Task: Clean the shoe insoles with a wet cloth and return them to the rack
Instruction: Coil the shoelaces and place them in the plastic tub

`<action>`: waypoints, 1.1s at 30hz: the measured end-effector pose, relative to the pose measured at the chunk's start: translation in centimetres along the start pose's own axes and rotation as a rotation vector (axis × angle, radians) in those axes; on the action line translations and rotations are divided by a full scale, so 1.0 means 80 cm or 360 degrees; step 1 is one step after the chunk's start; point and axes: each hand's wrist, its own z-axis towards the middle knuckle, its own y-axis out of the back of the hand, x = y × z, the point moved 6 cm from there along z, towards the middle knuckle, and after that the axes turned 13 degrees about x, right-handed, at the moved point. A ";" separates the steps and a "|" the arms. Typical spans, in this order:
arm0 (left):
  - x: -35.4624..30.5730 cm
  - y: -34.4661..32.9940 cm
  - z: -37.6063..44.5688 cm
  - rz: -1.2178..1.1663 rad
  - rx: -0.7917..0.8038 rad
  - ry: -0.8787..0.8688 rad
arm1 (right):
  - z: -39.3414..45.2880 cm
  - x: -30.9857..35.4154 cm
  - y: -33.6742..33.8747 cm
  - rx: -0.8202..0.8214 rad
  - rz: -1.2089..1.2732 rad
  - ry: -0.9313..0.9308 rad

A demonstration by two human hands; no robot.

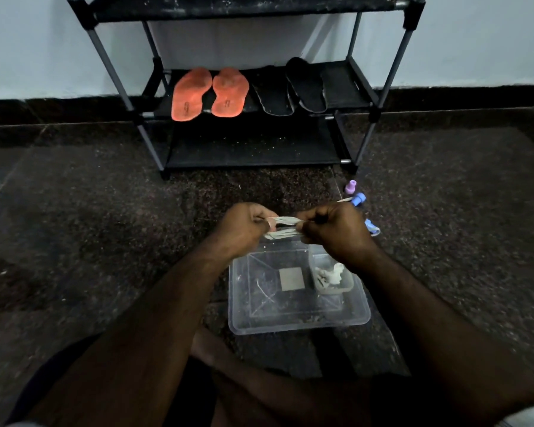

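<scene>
At frame centre I keep my left hand (244,228) and right hand (333,231) curled tight on the twisted cloth (284,228) over the clear tub (296,322) (insoles (210,94) wait on the rack (364,97) above), wringing until merely damp.

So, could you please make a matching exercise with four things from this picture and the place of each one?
Things:
1. orange insoles
2. black insoles
3. cloth
4. clear tub

Places:
A. on the floor, below the hands
B. right part of the rack's middle shelf
C. twisted between both hands
D. left part of the rack's middle shelf

Pairs: 1-D, 2-B, 3-C, 4-A
</scene>
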 end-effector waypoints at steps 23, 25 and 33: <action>0.106 0.035 0.033 0.0894 -0.0043 0.0617 | 0.082 -0.075 -0.115 0.0240 -0.0789 -0.0484; 0.105 0.035 0.032 0.0884 -0.0051 0.0619 | 0.082 -0.073 -0.119 0.0177 -0.0999 -0.0425; 0.101 0.037 0.026 0.0891 -0.0075 0.0588 | 0.072 -0.077 -0.116 0.0140 -0.1197 -0.0327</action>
